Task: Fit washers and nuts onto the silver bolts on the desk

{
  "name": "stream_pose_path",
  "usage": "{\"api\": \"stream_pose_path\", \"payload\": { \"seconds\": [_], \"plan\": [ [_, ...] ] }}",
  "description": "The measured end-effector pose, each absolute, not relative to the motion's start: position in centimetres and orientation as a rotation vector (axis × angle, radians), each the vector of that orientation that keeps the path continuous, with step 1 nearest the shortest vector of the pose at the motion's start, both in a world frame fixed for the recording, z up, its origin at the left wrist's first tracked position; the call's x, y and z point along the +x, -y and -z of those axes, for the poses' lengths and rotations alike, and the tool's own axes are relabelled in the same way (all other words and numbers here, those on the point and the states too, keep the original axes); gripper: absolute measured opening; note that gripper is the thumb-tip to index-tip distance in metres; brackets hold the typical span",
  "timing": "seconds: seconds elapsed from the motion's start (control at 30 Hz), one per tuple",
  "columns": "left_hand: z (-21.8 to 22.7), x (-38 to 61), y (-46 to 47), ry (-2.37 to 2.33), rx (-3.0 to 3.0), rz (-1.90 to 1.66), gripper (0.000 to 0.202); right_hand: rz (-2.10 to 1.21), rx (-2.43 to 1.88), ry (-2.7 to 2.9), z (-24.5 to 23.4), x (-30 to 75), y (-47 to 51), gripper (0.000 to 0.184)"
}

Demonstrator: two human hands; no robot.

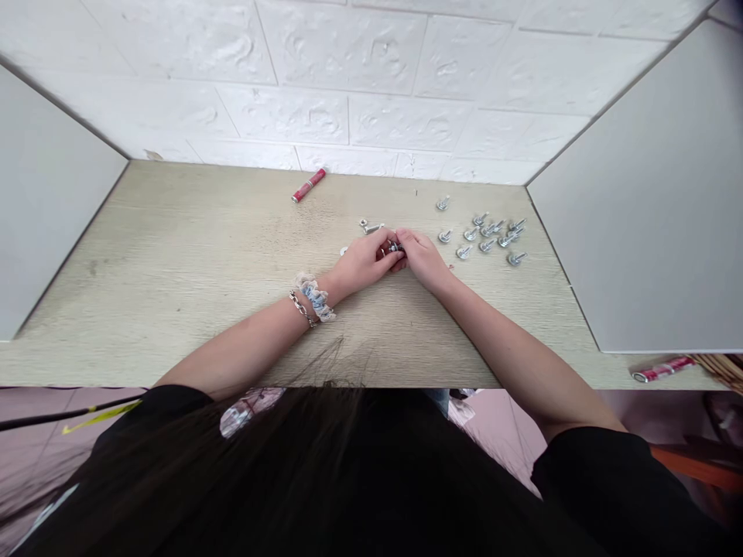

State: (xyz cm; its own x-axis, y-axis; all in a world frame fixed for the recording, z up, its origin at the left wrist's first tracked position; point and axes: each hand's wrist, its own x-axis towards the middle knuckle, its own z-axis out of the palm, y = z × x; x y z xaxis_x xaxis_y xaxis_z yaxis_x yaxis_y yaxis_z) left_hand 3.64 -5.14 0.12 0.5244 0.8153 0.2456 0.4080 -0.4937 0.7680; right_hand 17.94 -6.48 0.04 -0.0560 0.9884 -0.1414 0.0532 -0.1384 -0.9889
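My left hand (365, 259) and my right hand (422, 259) meet over the middle of the wooden table. Between their fingertips is a small metal bolt (395, 247) with what looks like a washer or nut on it; the fingers cover much of it. Both hands are closed on this piece. Just beyond my left hand lie a nut (364, 223) and a loose bolt (372, 229), partly behind the fingers. A pale washer (344, 251) peeks out beside that hand. Right of my right hand, several bolts fitted with washers (486, 245) stand or lean in a loose group.
A red tube (309, 186) lies near the white brick-patterned wall (383, 116). White panels (644, 209) border the table (191, 255) on both sides. Another red tube (663, 369) sits by the front right edge, next to some thin brown sticks (720, 370).
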Motion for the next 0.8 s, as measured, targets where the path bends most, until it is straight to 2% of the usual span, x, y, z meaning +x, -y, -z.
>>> {"api": "stream_pose_path", "payload": {
  "seconds": [0.2,0.53,0.8],
  "plan": [
    [-0.13,3.66,5.17,-0.999,2.116,-0.798,0.011,-1.336,-1.312,1.221,0.01,17.95,6.44,0.041],
    [-0.25,3.67,5.09,-1.022,2.151,-0.72,0.008,-1.311,-1.328,1.237,-0.05,17.99,6.44,0.028],
    [-0.02,3.71,5.01,-0.994,2.155,-0.717,0.008,-1.281,-1.357,1.26,-0.42,17.89,6.67,0.028]
  ]
}}
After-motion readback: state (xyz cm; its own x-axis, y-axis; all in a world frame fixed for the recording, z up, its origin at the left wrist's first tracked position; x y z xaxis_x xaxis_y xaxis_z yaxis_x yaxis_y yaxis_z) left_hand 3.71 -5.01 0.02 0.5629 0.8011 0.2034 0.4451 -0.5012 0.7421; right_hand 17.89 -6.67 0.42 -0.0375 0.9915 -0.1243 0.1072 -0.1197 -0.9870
